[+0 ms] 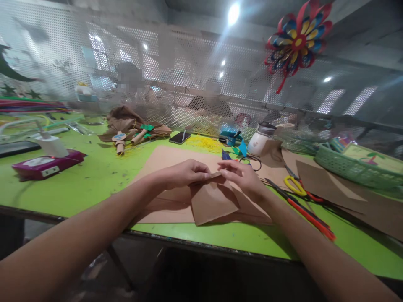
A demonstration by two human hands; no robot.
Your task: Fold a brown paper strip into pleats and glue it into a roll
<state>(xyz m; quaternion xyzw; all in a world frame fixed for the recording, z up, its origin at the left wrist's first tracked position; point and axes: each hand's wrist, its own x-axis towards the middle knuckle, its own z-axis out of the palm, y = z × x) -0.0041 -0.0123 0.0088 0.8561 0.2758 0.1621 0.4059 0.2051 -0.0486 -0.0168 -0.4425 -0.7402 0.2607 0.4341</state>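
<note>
Between my two hands is a piece of brown craft paper [214,201], its far edge folded or rolled into a narrow strip. My left hand [192,173] pinches the left end of that strip between thumb and fingers. At the strip's right end, my right hand [242,174] has its thumb and fingertips on the paper. The piece's loose lower part hangs toward me over a larger brown sheet [157,167] lying flat on the table. Just beyond my right hand lies a blue-handled tool [225,155], partly hidden.
Right of my arm lie orange-handled scissors [310,218], yellow-handled scissors [294,185] and brown sheets [327,180]. A green basket [346,165] stands farther right. Behind are a white jar [260,138], yellow shreds [204,143] and a phone [180,137]. A purple power strip [48,165] sits left.
</note>
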